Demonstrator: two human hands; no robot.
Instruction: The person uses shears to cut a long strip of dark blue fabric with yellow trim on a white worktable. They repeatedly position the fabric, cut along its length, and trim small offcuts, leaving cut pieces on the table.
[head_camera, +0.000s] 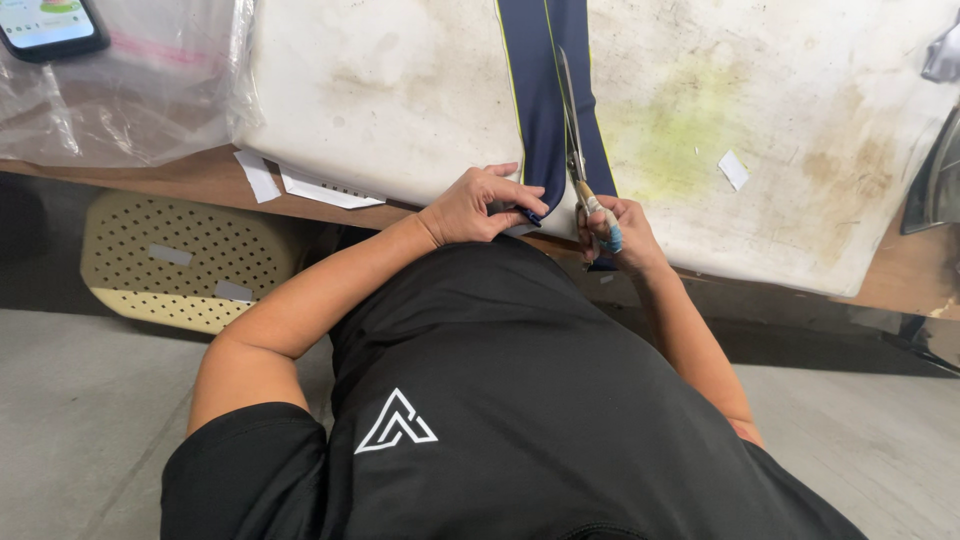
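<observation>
Left hand (480, 205) pinching navy fabric strip (548, 90) — right hand (615, 235) gripping scissors (574, 140).

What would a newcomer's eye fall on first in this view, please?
A navy fabric strip with yellow-green edging runs down the stained white pad. The left hand pins its near end, while the right hand holds scissors along it.

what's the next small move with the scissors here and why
Probably close the scissors a short way along the navy strip. The right hand grips the handles, the blades lie along it, and the left hand pins its near end.
</observation>
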